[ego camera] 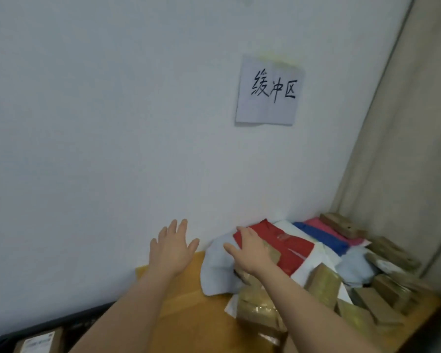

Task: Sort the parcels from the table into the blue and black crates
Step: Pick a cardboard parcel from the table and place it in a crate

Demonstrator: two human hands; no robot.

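The fingers (181,226) of the left hand (172,247) are being held straight and spread, gripping nothing, above the bare left part of the table (189,314), probably kept ready to help with the next pick. Low at the left edge, 1 labelled cardboard box (38,343) is lying in what appears to be the black crate (69,319); the blue crate is not being shown. Further right, the right hand (250,250) is being laid flat, fingers extended, on the red parcel (288,248) topping the heap, seemingly to choose or steady it before a grip is taken. The parcels are piled against the wall toward the table's back right corner: a pale blue soft bag (217,271) under the red one, blue parcel (321,238) and pink parcel (334,233) behind, brown taped boxes (260,309) along the front and right edges. The soft mailers are looking crumpled and limp.
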